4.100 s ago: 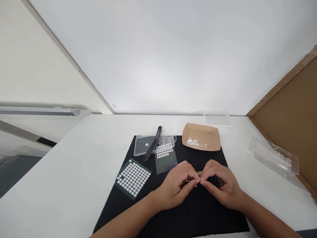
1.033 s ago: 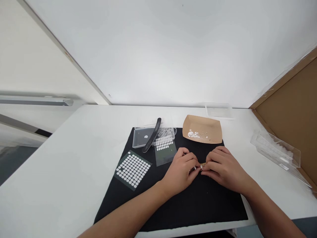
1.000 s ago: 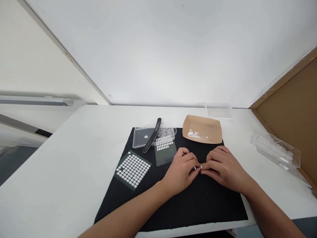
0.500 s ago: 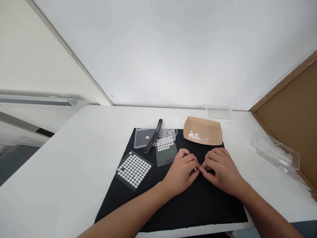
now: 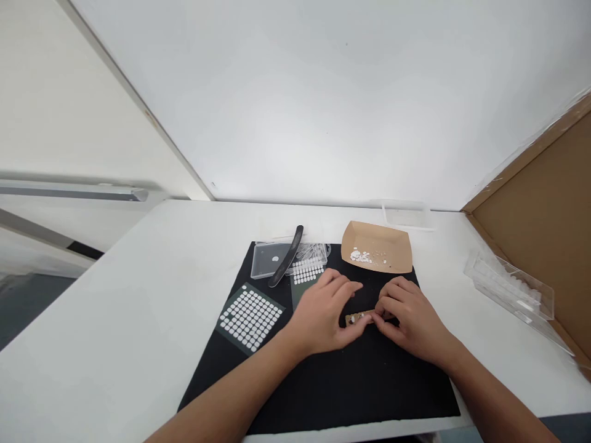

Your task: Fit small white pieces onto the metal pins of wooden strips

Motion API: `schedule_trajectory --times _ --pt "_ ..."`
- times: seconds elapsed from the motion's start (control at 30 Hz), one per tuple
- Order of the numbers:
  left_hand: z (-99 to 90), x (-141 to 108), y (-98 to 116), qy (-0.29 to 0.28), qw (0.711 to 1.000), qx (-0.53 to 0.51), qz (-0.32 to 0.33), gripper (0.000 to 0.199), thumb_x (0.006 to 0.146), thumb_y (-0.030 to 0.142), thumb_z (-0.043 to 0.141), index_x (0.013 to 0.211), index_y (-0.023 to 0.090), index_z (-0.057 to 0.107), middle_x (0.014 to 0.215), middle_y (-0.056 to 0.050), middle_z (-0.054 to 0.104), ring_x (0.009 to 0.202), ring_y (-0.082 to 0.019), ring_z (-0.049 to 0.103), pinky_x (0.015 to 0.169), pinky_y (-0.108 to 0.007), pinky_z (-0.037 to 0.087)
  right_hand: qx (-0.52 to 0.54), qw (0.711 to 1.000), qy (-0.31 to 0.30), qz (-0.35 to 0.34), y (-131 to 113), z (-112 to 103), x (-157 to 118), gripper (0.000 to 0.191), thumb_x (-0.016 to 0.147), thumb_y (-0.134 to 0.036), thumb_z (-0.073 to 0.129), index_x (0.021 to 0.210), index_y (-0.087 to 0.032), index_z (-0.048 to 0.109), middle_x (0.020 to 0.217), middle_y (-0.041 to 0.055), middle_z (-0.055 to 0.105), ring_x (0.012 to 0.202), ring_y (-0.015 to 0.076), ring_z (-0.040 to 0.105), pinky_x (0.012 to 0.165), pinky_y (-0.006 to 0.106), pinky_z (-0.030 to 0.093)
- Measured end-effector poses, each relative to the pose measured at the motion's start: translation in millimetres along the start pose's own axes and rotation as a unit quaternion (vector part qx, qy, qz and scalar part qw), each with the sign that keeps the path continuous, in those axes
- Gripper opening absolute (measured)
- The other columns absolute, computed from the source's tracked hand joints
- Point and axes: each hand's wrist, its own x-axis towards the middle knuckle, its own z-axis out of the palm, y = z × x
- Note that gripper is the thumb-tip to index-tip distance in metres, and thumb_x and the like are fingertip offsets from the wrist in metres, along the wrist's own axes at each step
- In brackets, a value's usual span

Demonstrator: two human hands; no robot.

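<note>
A narrow brown cardboard strip (image 5: 349,320) with small light pieces on it lies over the black mat (image 5: 332,394). My right hand (image 5: 410,317) pinches its right part, fingers closed round it and hiding that end. My left hand (image 5: 321,314) is open at the strip's left side, its thumb tip touching the strip near my right fingertips and its index finger stretched out above. Behind my hands a brown paper tray (image 5: 399,249) holds white flakes. Left of my left hand lies a sheet of white oval stickers (image 5: 252,317); a second sticker sheet (image 5: 302,286) is partly covered by that hand.
A black curved file (image 5: 286,257) rests across an open clear case (image 5: 265,261) holding white looped pieces. A clear lid (image 5: 406,218) lies by the wall. Clear boxes (image 5: 512,286) stand at right beside a cardboard panel (image 5: 545,215).
My left fingers have opened and lifted away from the strip, and the hand has shifted slightly left, uncovering the strip's left end. My right hand stays nearly in place. The view has shifted slightly.
</note>
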Motion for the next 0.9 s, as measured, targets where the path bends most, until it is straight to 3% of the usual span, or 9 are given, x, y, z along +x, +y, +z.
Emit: schedule_trajectory --times 0.07,0.13,0.23,0.33,0.43,0.57,0.9 --pt "-15.8 3 -12 0.028 0.998 0.058 -0.024 0.018 0.097 0.035 0.067 0.103 0.018 0.071 0.091 -0.008 0.073 0.093 -0.025 0.062 0.08 -0.037 0.053 -0.001 1.0 -0.001 -0.001 -1 -2 1 0.018 0.101 -0.023 0.071 0.084 -0.021 0.064 0.09 0.0045 0.068 0.092 0.023 0.059 0.079 0.038 0.047" --pt "-30.8 5 -29 0.021 0.985 0.153 -0.071 0.022 0.101 0.035 0.061 0.09 0.019 0.072 0.088 -0.008 0.073 0.09 -0.025 0.063 0.078 -0.036 0.051 -0.001 1.0 -0.002 -0.002 -1 -3 1 0.017 0.101 -0.023 0.07 0.085 -0.022 0.065 0.09 0.0048 0.068 0.092 0.0233 0.059 0.078 0.038 0.047" --pt "-49.1 6 -51 -0.11 0.954 0.235 -0.147 0.037 0.105 0.04 0.053 0.084 0.02 0.075 0.081 -0.008 0.07 0.081 -0.024 0.066 0.059 -0.032 0.04 -0.001 1.0 0.0 -0.005 0 -4 0 0.014 0.101 -0.025 0.071 0.088 -0.022 0.068 0.091 0.0054 0.069 0.092 0.0238 0.06 0.078 0.039 0.047" --pt "-59.9 7 -62 -0.199 0.929 0.249 -0.19 0.035 0.104 0.045 0.056 0.093 0.021 0.079 0.088 -0.007 0.073 0.075 -0.023 0.068 0.055 -0.03 0.034 0.006 1.0 0.005 -0.006 2 -5 -2 0.012 0.102 -0.029 0.071 0.092 -0.022 0.069 0.094 0.0059 0.07 0.093 0.0244 0.06 0.08 0.04 0.048" --pt "-62.7 9 -62 -0.243 0.918 0.242 -0.199 0.031 0.103 0.043 0.058 0.095 0.022 0.08 0.092 -0.007 0.075 0.077 -0.023 0.07 0.057 -0.029 0.033 0.008 1.0 0.007 -0.007 3 -5 -3 0.013 0.103 -0.03 0.07 0.093 -0.022 0.069 0.094 0.0064 0.07 0.094 0.0248 0.061 0.08 0.04 0.048" --pt "-59.0 10 -60 -0.26 0.913 0.229 -0.216 0.03 0.104 0.038 0.057 0.096 0.022 0.081 0.096 -0.006 0.075 0.078 -0.022 0.07 0.057 -0.028 0.033 0.004 1.0 0.013 -0.006 2 -6 -3 0.013 0.104 -0.026 0.068 0.091 -0.022 0.068 0.093 0.0062 0.069 0.093 0.0244 0.06 0.08 0.039 0.048" --pt "-48.8 11 -51 -0.255 0.908 0.257 -0.21 0.039 0.106 0.031 0.05 0.077 0.018 0.074 0.092 -0.008 0.071 0.074 -0.021 0.068 0.056 -0.029 0.032 0.004 1.0 0.025 -0.006 5 -5 -2 0.011 0.103 -0.024 0.067 0.092 -0.022 0.068 0.093 0.0058 0.07 0.093 0.0239 0.061 0.08 0.039 0.049"
